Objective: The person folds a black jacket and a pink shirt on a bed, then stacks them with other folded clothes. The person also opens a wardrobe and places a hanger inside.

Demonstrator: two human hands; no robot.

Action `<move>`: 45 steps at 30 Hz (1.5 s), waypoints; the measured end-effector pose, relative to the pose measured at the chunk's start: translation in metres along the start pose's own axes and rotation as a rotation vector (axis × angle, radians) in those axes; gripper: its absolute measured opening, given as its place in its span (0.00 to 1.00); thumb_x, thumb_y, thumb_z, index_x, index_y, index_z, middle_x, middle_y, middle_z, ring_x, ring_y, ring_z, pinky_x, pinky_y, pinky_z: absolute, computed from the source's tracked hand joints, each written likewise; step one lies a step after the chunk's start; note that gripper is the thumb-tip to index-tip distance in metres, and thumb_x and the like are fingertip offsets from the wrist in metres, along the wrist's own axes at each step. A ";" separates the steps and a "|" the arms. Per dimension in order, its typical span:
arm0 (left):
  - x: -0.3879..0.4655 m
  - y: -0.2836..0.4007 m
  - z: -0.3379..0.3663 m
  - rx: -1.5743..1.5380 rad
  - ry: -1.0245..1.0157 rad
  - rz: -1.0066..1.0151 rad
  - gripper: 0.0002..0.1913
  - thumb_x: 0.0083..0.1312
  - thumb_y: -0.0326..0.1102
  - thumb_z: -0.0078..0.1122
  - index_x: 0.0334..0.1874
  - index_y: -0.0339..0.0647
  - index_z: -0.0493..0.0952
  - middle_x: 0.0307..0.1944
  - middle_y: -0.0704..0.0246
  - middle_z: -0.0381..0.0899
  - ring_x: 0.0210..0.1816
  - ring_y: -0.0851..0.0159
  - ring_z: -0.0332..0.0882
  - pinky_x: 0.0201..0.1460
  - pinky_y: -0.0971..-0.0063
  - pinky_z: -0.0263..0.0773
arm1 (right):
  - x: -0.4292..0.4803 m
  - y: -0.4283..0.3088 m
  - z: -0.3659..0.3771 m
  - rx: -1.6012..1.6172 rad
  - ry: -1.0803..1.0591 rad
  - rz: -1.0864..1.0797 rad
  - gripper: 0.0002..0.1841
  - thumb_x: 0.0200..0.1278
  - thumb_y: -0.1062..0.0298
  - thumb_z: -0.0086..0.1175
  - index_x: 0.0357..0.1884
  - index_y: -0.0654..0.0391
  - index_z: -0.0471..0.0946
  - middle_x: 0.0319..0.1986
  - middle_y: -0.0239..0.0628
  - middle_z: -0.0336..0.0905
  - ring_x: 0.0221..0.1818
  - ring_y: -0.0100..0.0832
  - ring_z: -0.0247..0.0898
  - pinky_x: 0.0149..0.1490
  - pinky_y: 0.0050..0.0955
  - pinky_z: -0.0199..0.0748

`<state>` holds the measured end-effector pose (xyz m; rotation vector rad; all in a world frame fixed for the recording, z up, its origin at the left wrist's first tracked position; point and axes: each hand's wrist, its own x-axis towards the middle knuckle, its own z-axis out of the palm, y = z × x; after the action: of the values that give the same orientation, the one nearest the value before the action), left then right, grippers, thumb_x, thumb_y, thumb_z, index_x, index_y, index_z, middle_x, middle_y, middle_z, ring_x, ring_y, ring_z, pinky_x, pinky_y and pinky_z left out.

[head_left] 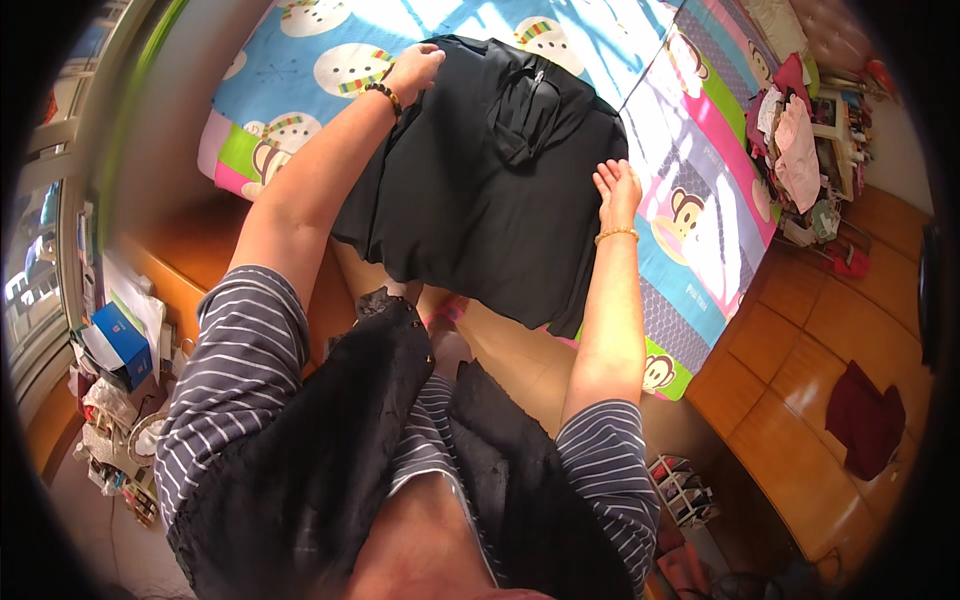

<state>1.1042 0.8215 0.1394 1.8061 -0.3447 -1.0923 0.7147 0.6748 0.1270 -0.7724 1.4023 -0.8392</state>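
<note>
A black garment is spread over the near part of a bed, its lower end reaching past the bed edge above the floor. A gathered fold of its cloth lies near the top, with a small pale spot on it. My left hand, below a dark bead bracelet, is at the garment's upper left edge with fingers bent. Whether it pinches cloth cannot be told. My right hand, with a yellowish bracelet, is at the right edge, fingers apart and holding nothing.
The bed has a blue snowman-print cover and a striped monkey-print sheet. Piled clothes stand at the right. A dark red cloth lies on an orange-brown wooden surface. A blue box sits at the left by the window.
</note>
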 end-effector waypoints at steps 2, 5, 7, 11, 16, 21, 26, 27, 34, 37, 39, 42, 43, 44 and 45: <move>0.000 -0.033 0.006 -0.029 -0.106 -0.020 0.21 0.80 0.40 0.54 0.69 0.37 0.74 0.56 0.63 0.82 0.54 0.63 0.83 0.56 0.66 0.81 | -0.017 0.034 -0.001 -0.049 -0.115 0.132 0.14 0.78 0.68 0.54 0.59 0.64 0.74 0.51 0.48 0.80 0.48 0.43 0.85 0.52 0.41 0.88; -0.008 -0.075 0.024 -0.090 -0.162 -0.179 0.14 0.80 0.36 0.50 0.62 0.40 0.77 0.47 0.69 0.84 0.43 0.68 0.86 0.49 0.72 0.83 | -0.037 0.066 0.004 -0.122 -0.123 0.227 0.12 0.79 0.71 0.52 0.58 0.64 0.75 0.51 0.49 0.82 0.50 0.44 0.85 0.54 0.39 0.88; -0.015 -0.093 0.038 -0.067 -0.172 -0.197 0.14 0.80 0.32 0.46 0.61 0.41 0.77 0.47 0.69 0.84 0.42 0.69 0.86 0.49 0.72 0.82 | -0.040 0.074 0.011 -0.140 -0.156 0.266 0.13 0.80 0.69 0.52 0.59 0.64 0.74 0.53 0.51 0.82 0.52 0.46 0.85 0.55 0.41 0.88; -0.021 -0.101 0.073 -0.196 -0.111 -0.139 0.13 0.80 0.30 0.48 0.60 0.39 0.79 0.49 0.69 0.85 0.44 0.69 0.87 0.48 0.73 0.82 | -0.030 0.079 0.038 -0.110 -0.197 0.264 0.14 0.78 0.70 0.54 0.60 0.65 0.74 0.52 0.50 0.82 0.49 0.43 0.86 0.52 0.38 0.88; -0.003 -0.084 0.098 0.737 0.000 0.791 0.12 0.68 0.23 0.57 0.48 0.47 0.85 0.50 0.65 0.81 0.50 0.54 0.84 0.51 0.63 0.80 | 0.002 0.076 0.075 -0.824 -0.172 -0.478 0.19 0.65 0.82 0.58 0.55 0.50 0.81 0.47 0.36 0.79 0.48 0.35 0.81 0.49 0.36 0.82; 0.026 -0.077 0.111 1.264 -0.315 0.976 0.21 0.63 0.26 0.60 0.59 0.49 0.81 0.62 0.64 0.73 0.57 0.57 0.78 0.53 0.63 0.78 | 0.037 0.068 0.094 -1.470 -0.416 -1.080 0.19 0.55 0.77 0.62 0.48 0.45 0.83 0.46 0.34 0.73 0.53 0.40 0.72 0.55 0.40 0.73; 0.050 -0.060 0.098 1.460 -0.445 1.014 0.13 0.57 0.40 0.68 0.44 0.48 0.86 0.59 0.68 0.75 0.56 0.63 0.75 0.47 0.66 0.75 | 0.061 0.038 0.082 -1.692 -0.592 -1.124 0.15 0.53 0.61 0.65 0.43 0.52 0.83 0.48 0.36 0.73 0.56 0.39 0.69 0.58 0.41 0.68; 0.054 -0.053 0.091 1.514 -0.486 0.993 0.14 0.57 0.44 0.71 0.43 0.47 0.86 0.56 0.68 0.76 0.56 0.62 0.76 0.47 0.65 0.76 | 0.065 0.028 0.074 -1.715 -0.616 -1.114 0.16 0.53 0.59 0.65 0.44 0.52 0.83 0.49 0.37 0.73 0.56 0.39 0.68 0.59 0.40 0.68; 0.072 -0.001 0.052 1.179 -0.667 0.750 0.09 0.73 0.39 0.62 0.46 0.42 0.79 0.36 0.54 0.83 0.44 0.45 0.83 0.49 0.53 0.77 | 0.107 -0.034 0.054 -1.382 -0.796 -0.391 0.21 0.60 0.58 0.71 0.52 0.58 0.82 0.37 0.39 0.84 0.38 0.36 0.85 0.46 0.33 0.81; 0.121 0.031 0.061 0.883 -0.574 0.389 0.11 0.72 0.36 0.63 0.54 0.45 0.81 0.49 0.58 0.86 0.52 0.46 0.84 0.56 0.57 0.78 | 0.141 -0.070 0.083 -0.998 -0.722 -0.121 0.24 0.65 0.59 0.69 0.54 0.67 0.80 0.32 0.38 0.85 0.25 0.28 0.85 0.31 0.22 0.79; 0.170 0.066 0.067 0.437 -0.651 0.344 0.16 0.78 0.35 0.55 0.64 0.39 0.77 0.58 0.58 0.83 0.62 0.58 0.81 0.63 0.63 0.77 | 0.165 -0.099 0.108 -0.719 -0.636 -0.260 0.29 0.65 0.63 0.69 0.62 0.71 0.76 0.38 0.43 0.87 0.31 0.32 0.88 0.37 0.22 0.84; 0.182 0.060 0.074 0.152 -0.324 0.452 0.19 0.78 0.36 0.54 0.68 0.41 0.75 0.65 0.56 0.79 0.68 0.54 0.75 0.69 0.58 0.72 | 0.179 -0.104 0.129 -0.226 -0.217 -0.534 0.17 0.65 0.70 0.66 0.51 0.64 0.76 0.45 0.46 0.85 0.45 0.33 0.87 0.48 0.25 0.83; 0.172 0.051 0.076 0.053 -0.212 0.489 0.20 0.78 0.37 0.54 0.69 0.42 0.74 0.67 0.55 0.77 0.71 0.53 0.73 0.71 0.56 0.70 | 0.177 -0.096 0.130 -0.231 -0.086 -0.643 0.17 0.65 0.71 0.66 0.52 0.64 0.76 0.46 0.47 0.85 0.46 0.32 0.85 0.51 0.25 0.82; 0.162 0.046 0.077 -0.047 -0.098 0.528 0.21 0.78 0.37 0.54 0.71 0.43 0.74 0.69 0.54 0.75 0.73 0.52 0.71 0.73 0.54 0.68 | 0.167 -0.078 0.121 -0.316 -0.090 -0.628 0.16 0.65 0.75 0.64 0.53 0.65 0.76 0.48 0.47 0.85 0.48 0.33 0.83 0.53 0.26 0.80; 0.151 0.042 0.080 -0.150 0.014 0.561 0.22 0.78 0.37 0.54 0.72 0.44 0.73 0.71 0.54 0.74 0.75 0.51 0.69 0.75 0.52 0.67 | 0.153 -0.054 0.109 -0.271 -0.208 -0.480 0.15 0.66 0.77 0.62 0.54 0.64 0.77 0.49 0.44 0.85 0.51 0.33 0.83 0.57 0.28 0.79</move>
<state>1.1340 0.6578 0.0840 1.4555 -0.6924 -0.6877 0.8202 0.5125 0.0992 -1.4014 1.1716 -0.9088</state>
